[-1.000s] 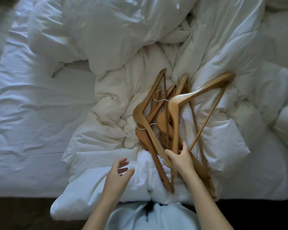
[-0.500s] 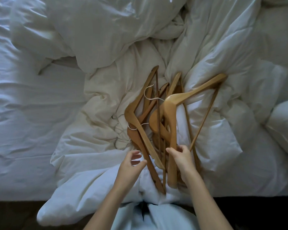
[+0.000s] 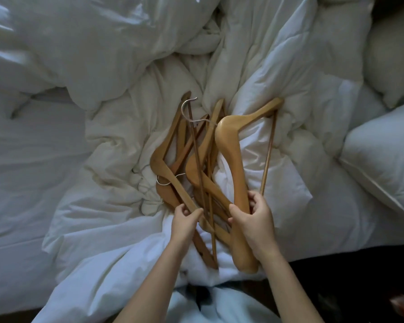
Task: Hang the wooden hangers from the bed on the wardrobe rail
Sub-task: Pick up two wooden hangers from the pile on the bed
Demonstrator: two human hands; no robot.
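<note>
Several wooden hangers point(image 3: 203, 164) with metal hooks lie in a tangled pile on a rumpled white duvet point(image 3: 278, 159). My right hand point(image 3: 254, 220) grips the near arm of the biggest, lightest hanger point(image 3: 231, 148), whose other arm points up and right. My left hand point(image 3: 184, 217) pinches the lower arm of a hanger on the pile's left side. One silver hook point(image 3: 187, 108) sticks up at the pile's far end. The wardrobe rail is out of view.
White pillows point(image 3: 383, 155) lie at the right. A flat white sheet point(image 3: 28, 159) covers the mattress at the left. The bed's near edge meets a dark floor point(image 3: 350, 271) at the bottom right.
My left hand moved forward to the pile and took hold of a hanger arm. My right hand closed round the big hanger. The camera has come closer to the bed.
</note>
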